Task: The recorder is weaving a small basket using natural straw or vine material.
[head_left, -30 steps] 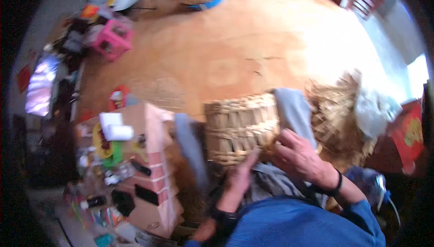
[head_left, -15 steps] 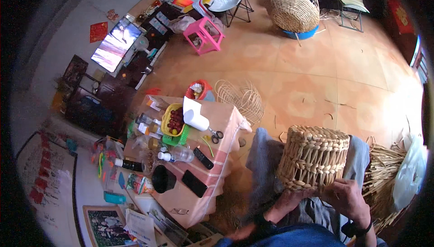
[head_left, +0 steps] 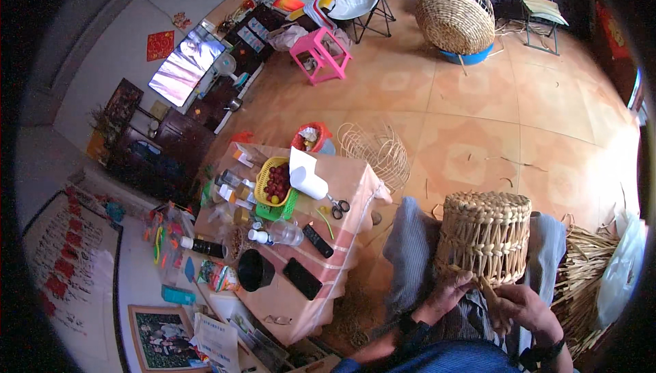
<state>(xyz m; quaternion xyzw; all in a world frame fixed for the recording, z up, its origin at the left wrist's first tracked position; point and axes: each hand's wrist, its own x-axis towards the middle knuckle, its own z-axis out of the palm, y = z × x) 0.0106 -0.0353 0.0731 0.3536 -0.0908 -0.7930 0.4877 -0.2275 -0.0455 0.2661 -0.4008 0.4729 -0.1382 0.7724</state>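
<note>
A small woven straw basket [head_left: 486,236] rests upside down on my lap, closed base up, with openwork sides and braided bands. At its lower rim, my left hand [head_left: 447,296] is closed on the near left edge, thumb toward the rim. A twisted straw strand [head_left: 493,301] runs down from the rim between my hands. My right hand [head_left: 525,306] is closed around that strand beside the rim, fingers curled. The undersides of both hands and the basket's inside are hidden.
Bundled dry straw [head_left: 581,277] and a pale plastic bag [head_left: 620,270] lie at my right. On my left, a cloth-covered table [head_left: 348,202] carries a phone [head_left: 302,279], scissors [head_left: 339,208] and a fruit basket [head_left: 264,185]. A wicker frame [head_left: 376,154] lies on the floor ahead.
My left hand has moved from under the basket to its near left rim. The straw strand now shows between my hands. The whole view has shifted slightly.
</note>
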